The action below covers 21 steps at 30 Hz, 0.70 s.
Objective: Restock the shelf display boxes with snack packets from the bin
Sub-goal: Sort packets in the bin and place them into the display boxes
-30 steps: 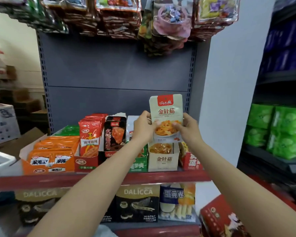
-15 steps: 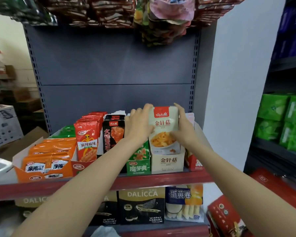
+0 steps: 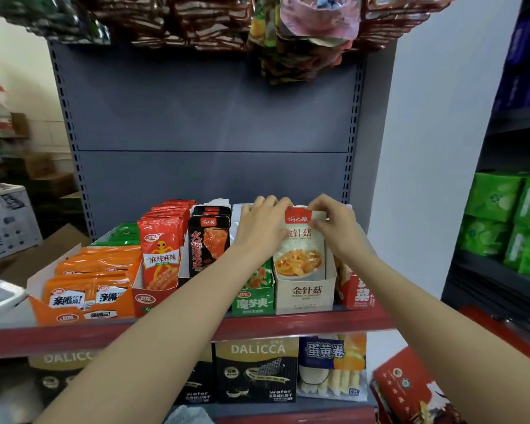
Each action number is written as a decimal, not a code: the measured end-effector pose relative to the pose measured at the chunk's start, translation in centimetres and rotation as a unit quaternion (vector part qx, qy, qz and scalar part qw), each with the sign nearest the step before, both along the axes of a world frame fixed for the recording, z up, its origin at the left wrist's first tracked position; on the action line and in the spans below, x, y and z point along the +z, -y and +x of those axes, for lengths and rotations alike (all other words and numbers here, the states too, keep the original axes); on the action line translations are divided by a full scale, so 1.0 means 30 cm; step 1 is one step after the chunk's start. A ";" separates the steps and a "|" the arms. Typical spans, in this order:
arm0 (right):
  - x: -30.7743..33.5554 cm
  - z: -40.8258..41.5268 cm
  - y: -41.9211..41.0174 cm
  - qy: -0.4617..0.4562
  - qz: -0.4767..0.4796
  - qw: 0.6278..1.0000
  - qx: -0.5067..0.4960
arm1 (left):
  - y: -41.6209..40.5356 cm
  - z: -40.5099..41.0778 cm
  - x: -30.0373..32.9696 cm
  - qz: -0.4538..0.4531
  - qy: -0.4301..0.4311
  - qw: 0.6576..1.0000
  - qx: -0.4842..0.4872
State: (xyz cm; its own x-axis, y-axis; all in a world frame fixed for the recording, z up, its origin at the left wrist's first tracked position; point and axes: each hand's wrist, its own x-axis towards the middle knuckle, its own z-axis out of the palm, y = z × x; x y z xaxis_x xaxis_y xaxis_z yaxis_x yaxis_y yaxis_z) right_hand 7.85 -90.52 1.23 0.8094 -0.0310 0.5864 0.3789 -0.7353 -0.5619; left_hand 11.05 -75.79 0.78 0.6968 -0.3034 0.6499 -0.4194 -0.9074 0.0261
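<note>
Both hands are raised to the red-edged shelf (image 3: 288, 324). The left hand (image 3: 259, 229) rests against the left edge of a cream snack packet (image 3: 300, 249), its fingers curled over the packet's upper left corner. The right hand (image 3: 334, 223) pinches the upper right corner of the same packet, at the red label, between thumb and fingertips. The grip of each hand is thus closed on the packet.

The packet stands upright inside the cream display box (image 3: 305, 293), its lower portion below the box's front wall, its top standing above it. The box sits at the shelf's front edge.

To the box's left stands a green display box (image 3: 251, 298), partly hidden by the left forearm. Further left are a black packet row (image 3: 208, 240), a red packet row (image 3: 161, 255) and an orange display box (image 3: 83, 289) holding flat orange packets. To the right of the cream box stands a red box (image 3: 357, 289), touching or just beside it.

On the shelf below are dark wafer boxes (image 3: 256, 371) and an egg-roll packet (image 3: 332, 365). Hanging packets (image 3: 303, 35) crowd the top of the view. Green packages (image 3: 508, 221) sit on a neighbouring shelf unit at the right.
</note>
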 end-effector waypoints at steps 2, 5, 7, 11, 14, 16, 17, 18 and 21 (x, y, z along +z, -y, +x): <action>-0.002 0.010 -0.010 0.015 -0.008 1.000 -0.014 | 0.005 0.005 0.000 0.004 0.013 1.000 0.014; -0.035 0.045 -0.025 0.019 -0.046 0.998 -0.030 | 0.015 0.016 -0.012 0.030 0.013 0.999 0.030; -0.059 0.065 -0.025 0.010 -0.064 0.997 -0.030 | 0.022 0.021 -0.025 0.038 -0.001 0.999 0.029; -0.061 0.068 -0.007 0.006 -0.102 0.994 -0.039 | 0.020 0.022 -0.029 0.013 -0.008 1.000 0.018; -0.052 0.058 -0.010 0.008 -0.106 0.993 -0.041 | 0.004 0.007 -0.015 -0.021 -0.008 1.000 -0.008; -0.048 0.044 -0.029 0.020 -0.098 0.994 -0.044 | -0.025 -0.015 -0.003 -0.048 -0.003 0.999 -0.021; -0.044 0.034 -0.044 0.035 -0.097 0.994 -0.039 | -0.047 -0.032 0.001 -0.068 0.000 0.997 -0.026; -0.040 0.022 -0.068 0.049 -0.094 0.994 -0.030 | -0.075 -0.049 0.005 -0.092 -0.002 0.995 -0.032; -0.025 -0.017 -0.180 0.060 -0.071 0.995 0.029 | -0.189 -0.117 0.009 -0.165 -0.024 0.985 -0.053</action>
